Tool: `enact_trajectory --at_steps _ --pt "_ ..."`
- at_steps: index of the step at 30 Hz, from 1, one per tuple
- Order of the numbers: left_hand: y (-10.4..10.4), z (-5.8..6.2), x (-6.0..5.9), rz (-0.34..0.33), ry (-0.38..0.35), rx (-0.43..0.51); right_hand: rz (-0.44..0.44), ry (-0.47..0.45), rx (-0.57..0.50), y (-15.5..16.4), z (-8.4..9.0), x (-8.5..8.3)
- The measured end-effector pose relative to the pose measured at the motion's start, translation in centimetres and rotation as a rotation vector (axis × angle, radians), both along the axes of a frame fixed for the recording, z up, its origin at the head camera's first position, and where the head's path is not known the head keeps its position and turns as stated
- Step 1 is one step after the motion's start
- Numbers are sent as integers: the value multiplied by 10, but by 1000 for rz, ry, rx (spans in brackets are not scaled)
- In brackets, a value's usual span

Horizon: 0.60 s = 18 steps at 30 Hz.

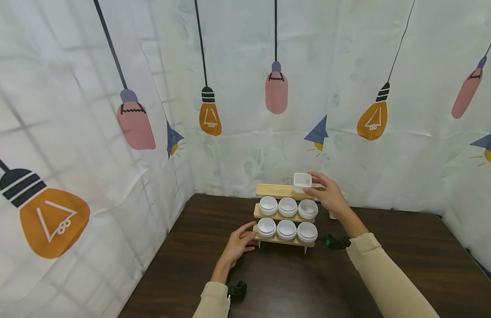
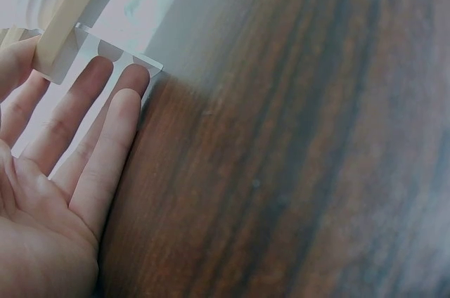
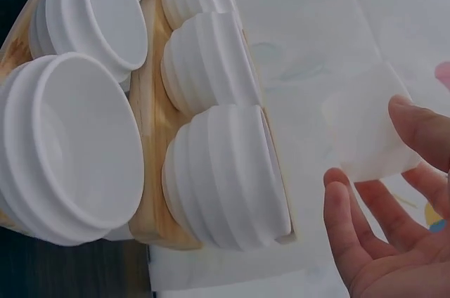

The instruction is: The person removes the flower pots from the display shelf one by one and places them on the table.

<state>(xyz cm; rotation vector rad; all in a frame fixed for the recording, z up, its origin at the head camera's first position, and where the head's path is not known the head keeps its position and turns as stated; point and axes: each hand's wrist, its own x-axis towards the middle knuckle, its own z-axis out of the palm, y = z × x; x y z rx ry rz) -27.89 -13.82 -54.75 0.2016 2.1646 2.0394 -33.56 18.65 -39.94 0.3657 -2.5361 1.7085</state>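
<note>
A small white square cup (image 1: 302, 181) is pinched between the thumb and fingers of my right hand (image 1: 328, 193), over the right end of the stand's top board (image 1: 274, 190). In the right wrist view the cup (image 3: 367, 128) looks pale and slightly see-through. My left hand (image 1: 237, 244) grips the left end of the stand's lowest wooden board (image 1: 284, 240), its thumb at the board's edge. The left wrist view shows the other fingers (image 2: 121, 112) stretched out by the clear support (image 2: 144, 57). White ribbed round cups (image 1: 287, 229) stand in rows of three on the two lower boards.
The stand rests on a dark wood-grain table (image 1: 368, 269). A white curtain (image 1: 237, 163) printed with hanging lamps closes off the back and left. A small pale thing (image 1: 332, 215) shows behind my right wrist. Both wrists wear dark bands.
</note>
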Motion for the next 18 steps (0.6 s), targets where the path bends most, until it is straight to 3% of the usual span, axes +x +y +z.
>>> enact_trajectory --at_steps 18 --pt "0 1 1 5 -6 1 -5 27 23 35 -10 9"
